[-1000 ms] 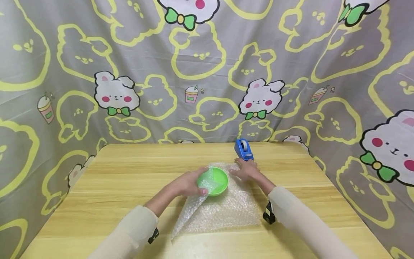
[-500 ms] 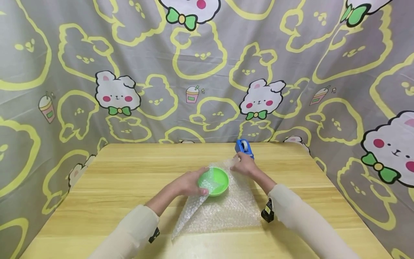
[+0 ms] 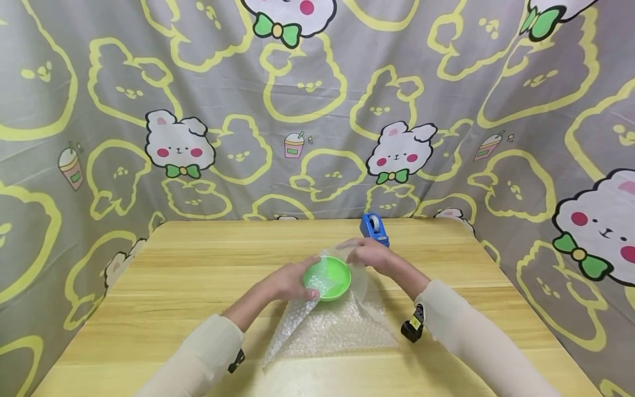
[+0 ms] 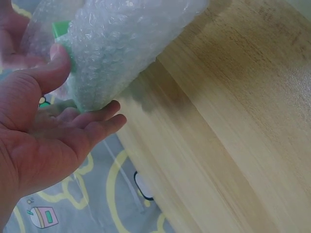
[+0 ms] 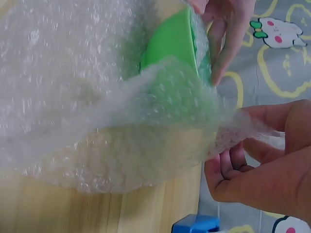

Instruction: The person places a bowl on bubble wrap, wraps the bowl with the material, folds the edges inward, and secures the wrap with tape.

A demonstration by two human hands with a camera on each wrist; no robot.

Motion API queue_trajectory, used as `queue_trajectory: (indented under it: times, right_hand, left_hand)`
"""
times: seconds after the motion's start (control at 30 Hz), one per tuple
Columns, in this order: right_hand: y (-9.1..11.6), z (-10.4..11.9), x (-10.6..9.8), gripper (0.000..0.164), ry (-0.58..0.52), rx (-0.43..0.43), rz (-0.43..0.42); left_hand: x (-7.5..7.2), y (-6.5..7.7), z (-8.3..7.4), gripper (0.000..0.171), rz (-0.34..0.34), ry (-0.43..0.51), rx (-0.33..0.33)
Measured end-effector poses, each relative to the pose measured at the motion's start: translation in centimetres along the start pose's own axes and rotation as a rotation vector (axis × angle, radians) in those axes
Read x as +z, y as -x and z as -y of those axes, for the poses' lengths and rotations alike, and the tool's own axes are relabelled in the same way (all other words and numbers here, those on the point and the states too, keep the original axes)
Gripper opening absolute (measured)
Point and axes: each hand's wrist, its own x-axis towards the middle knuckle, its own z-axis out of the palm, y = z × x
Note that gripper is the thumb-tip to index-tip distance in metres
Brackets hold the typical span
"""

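A green bowl (image 3: 340,275) sits on a sheet of clear bubble wrap (image 3: 337,333). One corner of the wrap is folded over the bowl's left side and into it. My left hand (image 3: 286,281) holds that side, thumb at the near rim and fingers round the far side, with the folded wrap in its grasp. In the left wrist view, the wrap (image 4: 126,48) hides most of the bowl. My right hand (image 3: 374,256) pinches the sheet's far right corner between thumb and fingers. The right wrist view shows this lifted corner passing in front of the bowl (image 5: 170,41).
A blue tape dispenser (image 3: 373,229) with a roll of tape stands on the wooden table (image 3: 198,259), just behind my right hand. A grey patterned curtain (image 3: 238,149) hangs around the table's back and sides.
My right hand has taken hold of the wrap's far right corner, lifted it and drawn it leftward toward the bowl. The left hand and the bowl have stayed in place.
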Motion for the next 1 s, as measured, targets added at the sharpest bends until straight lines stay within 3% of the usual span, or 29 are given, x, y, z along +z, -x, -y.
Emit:
queue_trajectory:
  times: [0.23, 0.43, 0.77, 1.0]
  right_hand:
    - [0.5, 0.5, 0.7, 0.051, -0.081, -0.031, 0.116]
    - [0.9, 0.8, 0.9, 0.040, -0.027, -0.038, 0.145]
    - [1.1, 0.8, 2.0, 0.033, 0.082, -0.045, 0.037]
    - [1.2, 1.1, 2.5, 0.030, 0.112, -0.059, 0.017]
  left_hand:
    - [0.0, 0.0, 0.0, 0.088, 0.006, 0.004, 0.000]
    - [-0.1, 0.0, -0.2, 0.088, 0.016, -0.005, 0.010]
    - [0.0, 0.0, -0.5, 0.088, 0.015, -0.003, 0.005]
    - [0.1, -0.2, -0.7, 0.085, 0.006, -0.022, 0.038]
